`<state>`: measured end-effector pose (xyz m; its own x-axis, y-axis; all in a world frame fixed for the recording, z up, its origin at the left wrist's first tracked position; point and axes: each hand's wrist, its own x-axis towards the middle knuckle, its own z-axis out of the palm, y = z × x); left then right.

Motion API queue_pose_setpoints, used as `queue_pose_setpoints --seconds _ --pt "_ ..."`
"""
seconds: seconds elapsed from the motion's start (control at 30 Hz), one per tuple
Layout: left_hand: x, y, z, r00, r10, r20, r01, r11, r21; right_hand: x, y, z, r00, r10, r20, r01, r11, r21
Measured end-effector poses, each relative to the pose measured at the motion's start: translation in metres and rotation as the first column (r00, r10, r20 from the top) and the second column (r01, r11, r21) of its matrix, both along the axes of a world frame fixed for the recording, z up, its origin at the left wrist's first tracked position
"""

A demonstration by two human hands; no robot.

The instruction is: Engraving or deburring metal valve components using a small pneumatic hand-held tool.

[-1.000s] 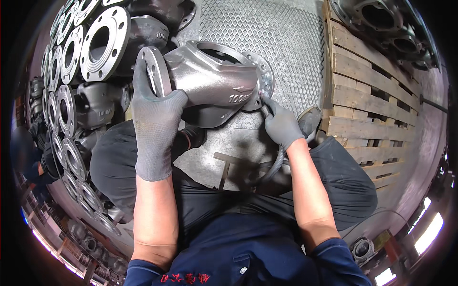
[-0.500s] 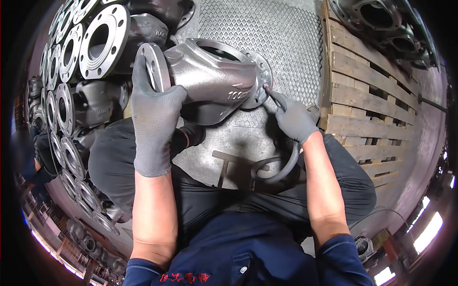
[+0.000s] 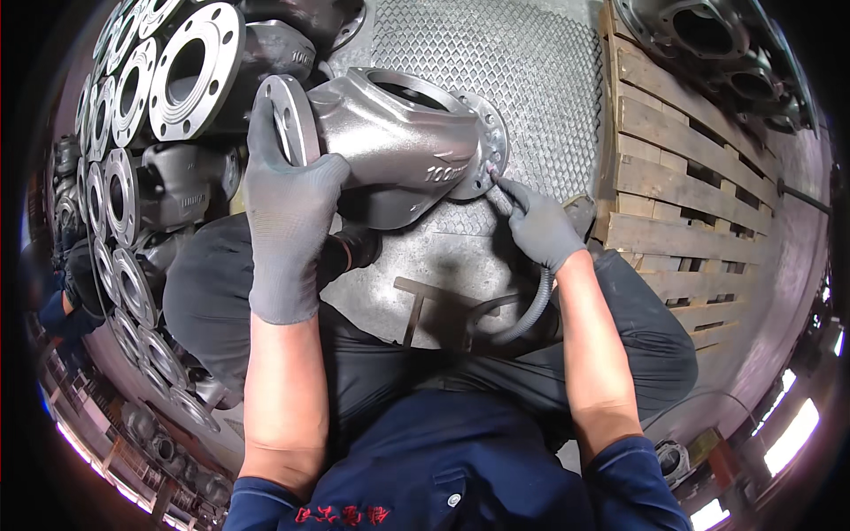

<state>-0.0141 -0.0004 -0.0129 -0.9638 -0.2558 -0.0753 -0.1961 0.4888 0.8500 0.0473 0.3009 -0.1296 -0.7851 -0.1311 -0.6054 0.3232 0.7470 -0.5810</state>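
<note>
A grey cast-metal valve body (image 3: 398, 137) lies on its side before me, with a flange at each end and a wide opening on top. My left hand (image 3: 292, 208), in a grey glove, grips the left flange (image 3: 289, 119), its thumb stretched along the near side. My gloved right hand (image 3: 542, 228) is closed around a slim handheld grinder, mostly hidden in the fingers. Its small pinkish tip (image 3: 493, 171) is at the near lower rim of the drilled right flange (image 3: 489, 133); contact is hard to make out. A grey ribbed hose (image 3: 536, 310) trails down from that hand.
Stacked flanged castings (image 3: 190, 75) crowd the left side. Beneath the work is a diamond-mesh metal surface (image 3: 496, 44). A wooden pallet (image 3: 691, 159) stands at the right, with more castings (image 3: 708, 35) beyond. Near my legs is a metal frame (image 3: 416, 301). Another person (image 3: 75, 292) is at far left.
The grinder tip has shifted slightly down along the right flange's rim, and my right hand has dropped a little with it. The valve body and my left hand have barely moved.
</note>
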Motion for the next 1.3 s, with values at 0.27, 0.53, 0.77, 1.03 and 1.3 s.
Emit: queue_pose_setpoints --seconds 0.27,0.53,0.77,1.03,1.3 --pt "-0.001 0.002 0.001 1.0 0.015 0.02 -0.015 1.0 -0.007 -0.01 0.007 -0.002 0.989 0.031 -0.147 -0.025 0.999 0.043" --pt "-0.001 0.006 0.001 0.999 0.039 0.024 -0.04 0.998 0.056 -0.007 0.005 -0.006 0.99 0.103 -0.095 -0.103 0.995 0.007" --pt "-0.002 0.007 0.001 0.998 0.056 -0.005 -0.057 0.998 -0.026 -0.007 0.002 -0.009 0.994 0.084 -0.063 -0.082 0.996 0.029" --pt "-0.027 0.017 0.009 0.999 0.027 0.037 -0.034 0.979 0.201 0.029 0.011 0.013 0.993 -0.009 -0.116 0.005 0.999 -0.039" --pt "0.024 -0.002 -0.009 0.917 -0.399 -0.021 0.358 0.844 -0.401 0.063 0.019 0.021 0.925 -0.345 -0.158 0.326 0.936 -0.132"
